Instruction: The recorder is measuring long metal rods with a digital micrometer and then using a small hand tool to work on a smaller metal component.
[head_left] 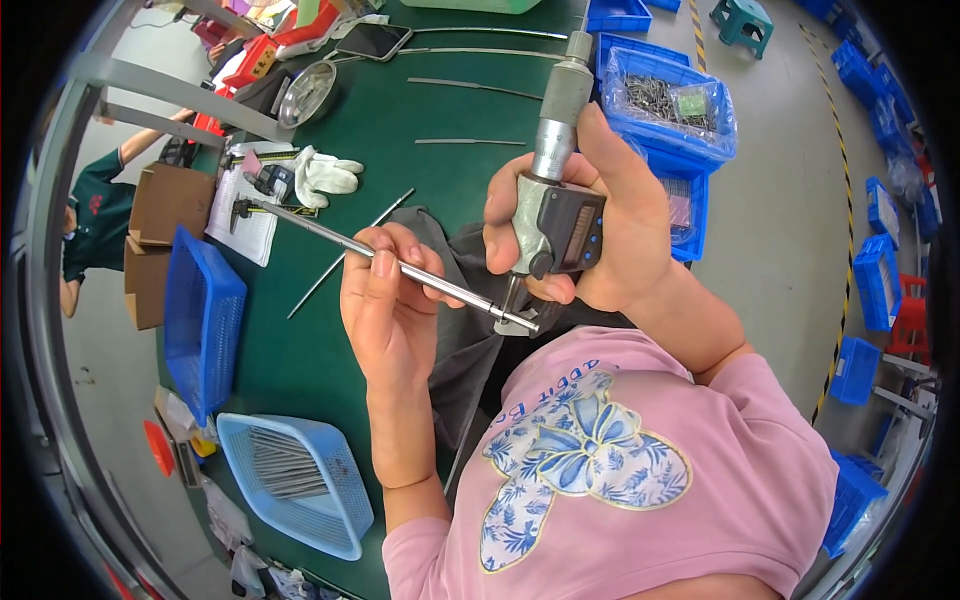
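Note:
My left hand [392, 310] is closed round a thin shiny metal rod [325, 233], pinching it between thumb and fingers. The rod slants from the upper left down to the lower right. In my right hand [630, 205] is a digital micrometer [558, 215], gripped round its body with the thimble pointing up. The stepped lower end of the rod sits at the micrometer's jaws; whether both faces touch it I cannot tell. Another thin rod [335, 265] lies on the green table, beyond my left hand, partly beside a dark grey cloth [462, 240].
A light blue basket [355, 490] of many rods and a darker blue basket [205, 330] stand at left. Flat files [470, 142], white gloves [328, 175], a caliper [240, 212] and a phone [374, 41] lie farther off. Blue bins [670, 150] with metal parts stand at right.

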